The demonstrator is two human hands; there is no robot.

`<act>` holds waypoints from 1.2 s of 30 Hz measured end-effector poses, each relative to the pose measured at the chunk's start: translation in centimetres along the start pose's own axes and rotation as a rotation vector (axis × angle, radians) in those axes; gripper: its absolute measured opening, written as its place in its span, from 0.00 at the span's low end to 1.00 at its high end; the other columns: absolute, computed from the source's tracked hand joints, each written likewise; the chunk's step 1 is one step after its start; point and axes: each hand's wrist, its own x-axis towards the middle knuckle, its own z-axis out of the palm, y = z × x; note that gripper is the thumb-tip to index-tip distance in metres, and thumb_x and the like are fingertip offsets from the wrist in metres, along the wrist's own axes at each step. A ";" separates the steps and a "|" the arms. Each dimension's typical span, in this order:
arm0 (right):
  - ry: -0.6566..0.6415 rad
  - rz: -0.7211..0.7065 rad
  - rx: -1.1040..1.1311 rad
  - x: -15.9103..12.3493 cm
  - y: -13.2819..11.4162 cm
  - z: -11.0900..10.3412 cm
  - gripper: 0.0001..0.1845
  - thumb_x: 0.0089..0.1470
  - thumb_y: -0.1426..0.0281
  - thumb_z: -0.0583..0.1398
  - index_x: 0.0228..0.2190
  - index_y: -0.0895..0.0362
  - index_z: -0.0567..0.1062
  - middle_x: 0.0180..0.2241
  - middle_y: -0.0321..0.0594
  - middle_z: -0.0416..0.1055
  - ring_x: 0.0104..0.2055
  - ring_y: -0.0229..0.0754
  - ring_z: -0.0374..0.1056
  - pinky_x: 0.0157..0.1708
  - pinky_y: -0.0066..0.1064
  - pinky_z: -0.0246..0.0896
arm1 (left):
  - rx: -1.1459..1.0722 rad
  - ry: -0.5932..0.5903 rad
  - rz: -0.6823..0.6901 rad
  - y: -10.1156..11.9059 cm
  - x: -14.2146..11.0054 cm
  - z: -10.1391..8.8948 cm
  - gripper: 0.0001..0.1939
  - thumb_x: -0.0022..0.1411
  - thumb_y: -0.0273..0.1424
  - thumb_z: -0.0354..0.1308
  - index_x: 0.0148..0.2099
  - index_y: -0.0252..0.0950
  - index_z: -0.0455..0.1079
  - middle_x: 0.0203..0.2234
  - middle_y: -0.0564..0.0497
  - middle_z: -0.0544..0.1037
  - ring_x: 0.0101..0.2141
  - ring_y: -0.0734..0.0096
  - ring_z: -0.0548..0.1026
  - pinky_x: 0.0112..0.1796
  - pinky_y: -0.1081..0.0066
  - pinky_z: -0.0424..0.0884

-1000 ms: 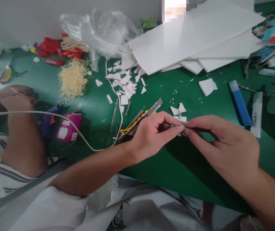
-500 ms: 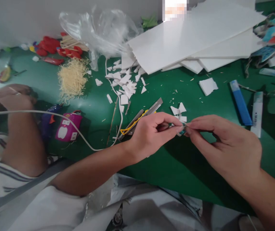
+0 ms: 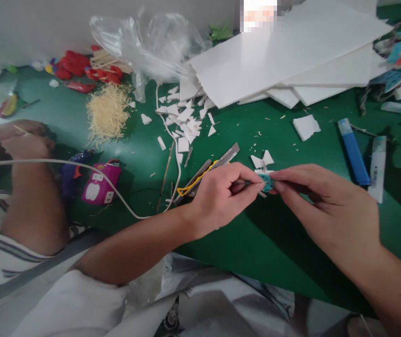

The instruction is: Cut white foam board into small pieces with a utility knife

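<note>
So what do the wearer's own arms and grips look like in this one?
The left grip and right grip are bare human hands, with no gloves or rings visible. The left forearm and right forearm are uncovered, no watch or bracelet showing. A loose white sleeve ends near the left elbow; no right sleeve is in frame.

Green smooth tabletop, yellow-and-grey utility knife lying on it, small white angular scraps just beyond knife, pale yellow shredded-strand heap and magenta box-shaped item left of knife, flat blue case well right of knife.
</note>
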 end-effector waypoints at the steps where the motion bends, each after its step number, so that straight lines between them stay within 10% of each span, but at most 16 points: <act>1: -0.008 0.014 0.015 0.0 0.0 0.0 0.10 0.59 0.77 0.62 0.38 0.50 0.80 0.35 0.32 0.82 0.33 0.35 0.78 0.28 0.24 0.70 | 0.004 -0.005 0.010 0.0 0.0 0.0 0.04 0.62 0.24 0.64 0.34 0.35 0.77 0.18 0.60 0.67 0.19 0.83 0.61 0.20 0.80 0.58; 36: -0.058 0.011 -0.021 0.0 -0.5 0.0 0.11 0.59 0.74 0.60 0.39 0.48 0.80 0.38 0.36 0.83 0.36 0.41 0.79 0.30 0.32 0.72 | 0.097 -0.090 0.047 0.2 0.0 -0.1 0.04 0.66 0.24 0.61 0.38 0.37 0.73 0.32 0.55 0.81 0.26 0.79 0.72 0.26 0.77 0.66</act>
